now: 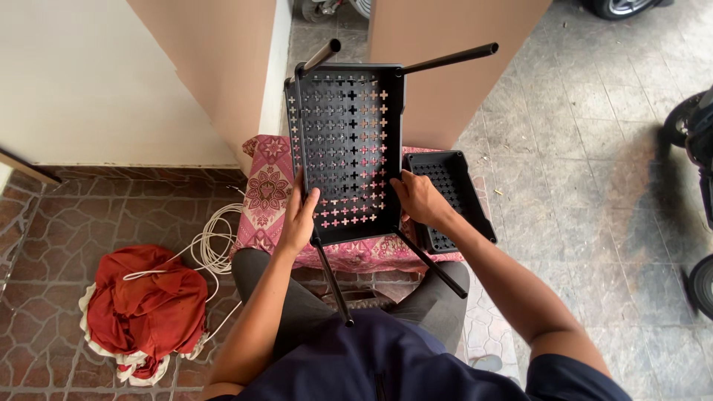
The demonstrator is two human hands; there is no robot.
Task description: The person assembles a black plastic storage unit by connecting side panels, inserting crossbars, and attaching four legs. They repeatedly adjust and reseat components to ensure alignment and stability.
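Note:
I hold a black plastic shelf tray (347,148) with cross-shaped holes up in front of me, its underside facing me. Black metal tube legs (448,58) stick out from its corners, two toward the wall and two toward my lap. My left hand (300,217) grips the tray's lower left edge by a leg. My right hand (420,199) grips its lower right edge. A second black perforated tray (450,196) lies on the pink patterned cloth (267,193) just right of the held one.
A crumpled red cloth (145,312) lies on the tiled floor at left, beside a coil of white cable (215,241). Beige wall pillars (445,96) stand ahead. Wheels of a vehicle (694,119) are at the right edge.

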